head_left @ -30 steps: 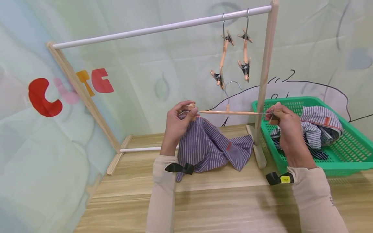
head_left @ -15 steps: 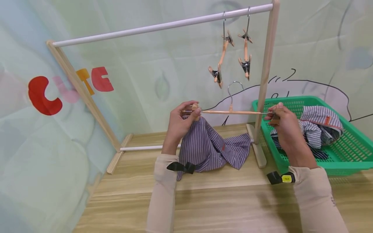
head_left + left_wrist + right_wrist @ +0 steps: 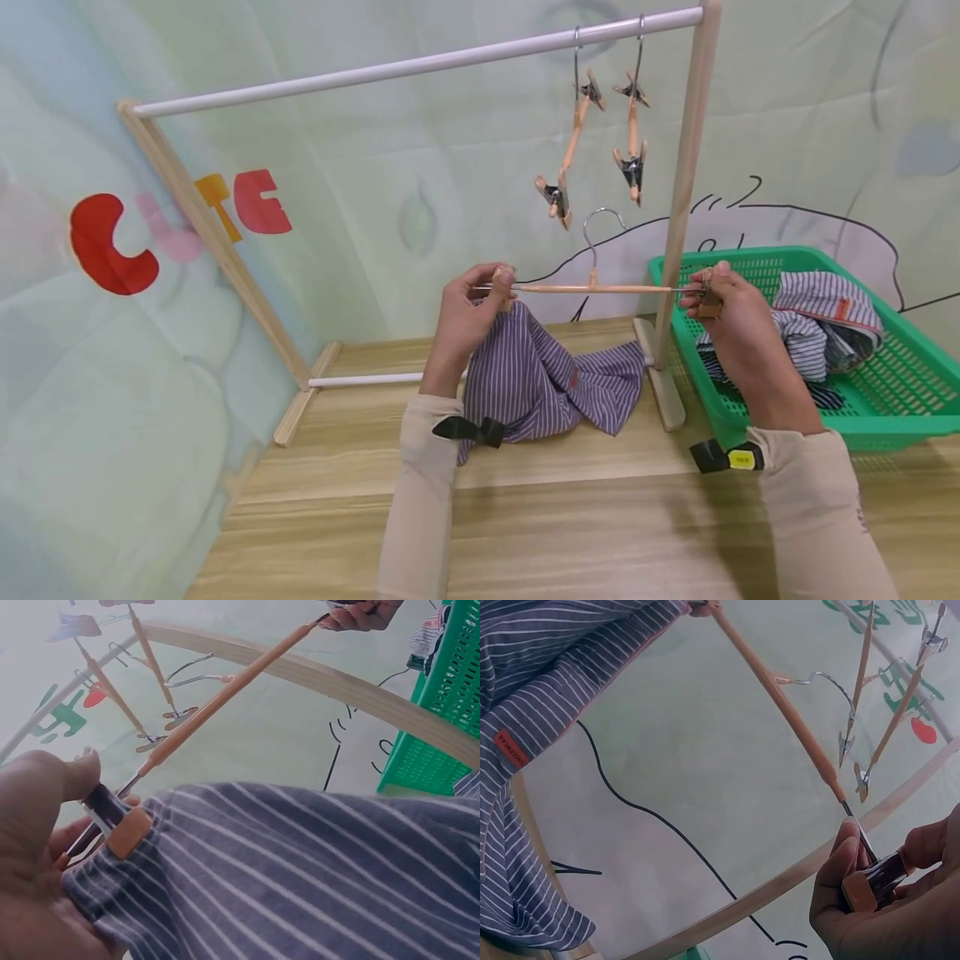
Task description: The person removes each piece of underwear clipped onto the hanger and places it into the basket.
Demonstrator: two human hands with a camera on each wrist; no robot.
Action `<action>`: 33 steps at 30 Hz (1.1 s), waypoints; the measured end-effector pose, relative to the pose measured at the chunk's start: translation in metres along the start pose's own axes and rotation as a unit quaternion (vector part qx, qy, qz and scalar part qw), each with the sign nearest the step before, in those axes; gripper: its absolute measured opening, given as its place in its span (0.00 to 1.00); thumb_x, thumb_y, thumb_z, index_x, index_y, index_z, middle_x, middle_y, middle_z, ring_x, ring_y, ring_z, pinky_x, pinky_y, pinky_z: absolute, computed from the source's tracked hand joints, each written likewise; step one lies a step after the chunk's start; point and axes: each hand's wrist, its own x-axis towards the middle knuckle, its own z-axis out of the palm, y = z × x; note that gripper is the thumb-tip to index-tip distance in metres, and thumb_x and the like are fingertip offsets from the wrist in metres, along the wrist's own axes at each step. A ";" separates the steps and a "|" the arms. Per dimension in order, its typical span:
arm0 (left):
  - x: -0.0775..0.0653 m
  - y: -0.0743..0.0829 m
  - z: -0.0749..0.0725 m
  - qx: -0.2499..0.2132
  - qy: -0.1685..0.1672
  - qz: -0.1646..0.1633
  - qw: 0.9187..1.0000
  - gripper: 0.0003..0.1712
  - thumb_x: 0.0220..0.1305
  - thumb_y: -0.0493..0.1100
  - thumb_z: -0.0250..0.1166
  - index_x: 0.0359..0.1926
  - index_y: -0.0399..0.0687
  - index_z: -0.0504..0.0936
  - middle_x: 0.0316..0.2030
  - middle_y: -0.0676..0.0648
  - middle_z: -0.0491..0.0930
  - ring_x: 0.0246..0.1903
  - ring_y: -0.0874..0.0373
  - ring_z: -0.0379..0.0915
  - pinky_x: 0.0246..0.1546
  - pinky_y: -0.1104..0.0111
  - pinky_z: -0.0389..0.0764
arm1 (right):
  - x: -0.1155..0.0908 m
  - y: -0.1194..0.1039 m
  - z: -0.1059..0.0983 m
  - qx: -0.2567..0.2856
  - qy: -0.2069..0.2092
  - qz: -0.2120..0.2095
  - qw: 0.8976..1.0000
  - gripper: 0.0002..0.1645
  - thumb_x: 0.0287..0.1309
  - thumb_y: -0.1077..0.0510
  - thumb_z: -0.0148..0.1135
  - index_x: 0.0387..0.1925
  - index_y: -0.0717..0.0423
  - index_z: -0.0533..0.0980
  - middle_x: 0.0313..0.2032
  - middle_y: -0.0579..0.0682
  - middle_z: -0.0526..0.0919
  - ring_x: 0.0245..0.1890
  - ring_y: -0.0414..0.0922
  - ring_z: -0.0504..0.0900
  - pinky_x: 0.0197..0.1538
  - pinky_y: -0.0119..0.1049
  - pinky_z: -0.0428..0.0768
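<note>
A clip hanger (image 3: 630, 289) with a peach bar and silver hook is held level between both hands, hook upward. My left hand (image 3: 468, 312) pinches its left clip (image 3: 129, 834); the clip's pad lies against the top corner of a purple-blue, white-striped garment (image 3: 510, 383). That garment hangs from this end and spreads onto the table, and a small red tag (image 3: 510, 748) shows on it. My right hand (image 3: 742, 329) pinches the right clip (image 3: 861, 891), which has no cloth in it.
Behind the hands stands a rack with a white top rail (image 3: 360, 73) and wooden legs. Two more clip hangers (image 3: 573, 137) hang at its right end. A green basket (image 3: 900, 429) at the right holds striped clothes (image 3: 806, 337). All stand on a wood-grain table (image 3: 600, 525).
Both hands have shifted slightly to the right with the hanger, mostly in the first half second. The garment's right part has settled a little; both grips stay the same.
</note>
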 end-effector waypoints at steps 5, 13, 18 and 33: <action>-0.001 0.002 0.002 0.001 0.007 0.004 1.000 0.20 0.67 0.48 0.57 0.49 0.37 0.79 0.43 0.36 0.80 0.38 0.52 0.77 0.39 0.64 0.79 | -0.001 0.000 0.001 0.005 0.001 -0.009 1.000 0.24 0.68 0.44 0.39 0.47 0.62 0.63 0.34 0.44 0.75 0.36 0.40 0.71 0.39 0.25 0.73; -0.001 0.001 0.004 0.020 0.034 -0.005 0.999 0.20 0.68 0.51 0.55 0.46 0.39 0.81 0.41 0.38 0.79 0.38 0.54 0.73 0.41 0.65 0.76 | -0.001 0.001 0.001 -0.001 0.001 -0.012 1.000 0.24 0.68 0.44 0.39 0.46 0.61 0.63 0.35 0.45 0.75 0.36 0.41 0.70 0.39 0.26 0.72; -0.005 0.015 0.007 0.012 0.050 0.003 0.999 0.16 0.68 0.45 0.56 0.44 0.34 0.81 0.38 0.39 0.80 0.36 0.56 0.70 0.37 0.67 0.72 | -0.001 0.001 0.001 -0.009 0.005 -0.009 1.000 0.25 0.68 0.43 0.39 0.47 0.61 0.64 0.36 0.45 0.74 0.37 0.41 0.70 0.40 0.26 0.72; 0.000 0.000 0.007 -0.013 0.081 0.020 0.996 0.17 0.65 0.47 0.60 0.42 0.35 0.82 0.37 0.38 0.82 0.35 0.59 0.71 0.31 0.73 0.75 | -0.001 0.002 0.002 -0.033 -0.001 -0.008 0.999 0.26 0.67 0.41 0.40 0.48 0.60 0.64 0.37 0.46 0.71 0.38 0.41 0.69 0.40 0.26 0.72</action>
